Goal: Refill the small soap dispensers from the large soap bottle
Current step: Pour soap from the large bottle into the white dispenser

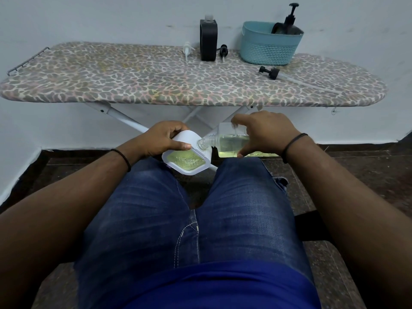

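Clear plastic bottle [231, 142] with yellow-green soap is lying nearly sideways in the right hand [265, 132], fingers curled over the top of it and thumb underneath, so it's a proper grip. Its open threaded neck points left and sits right at the rim of a white dispenser [186, 152], which the left hand [160, 140] holds with thumb and fingers wrapped round its body. The white one is tipped toward the camera, and its clear panel shows greenish, bubbly soap inside. All of this is happening above the person's knees in blue jeans [191, 215], just below the near edge of the ironing board [133, 81].

Up on the leopard-print board, along the far edge: a black dispenser [208, 41] standing upright with no pump on, a white pump [187, 50] lying just to its left and a small black pump [223, 51] just to its right. Near the far right corner sits a teal basket [267, 47] with a black pump bottle [288, 24] standing in it. Another black pump [269, 72] with a long clear tube lies in front of the basket.
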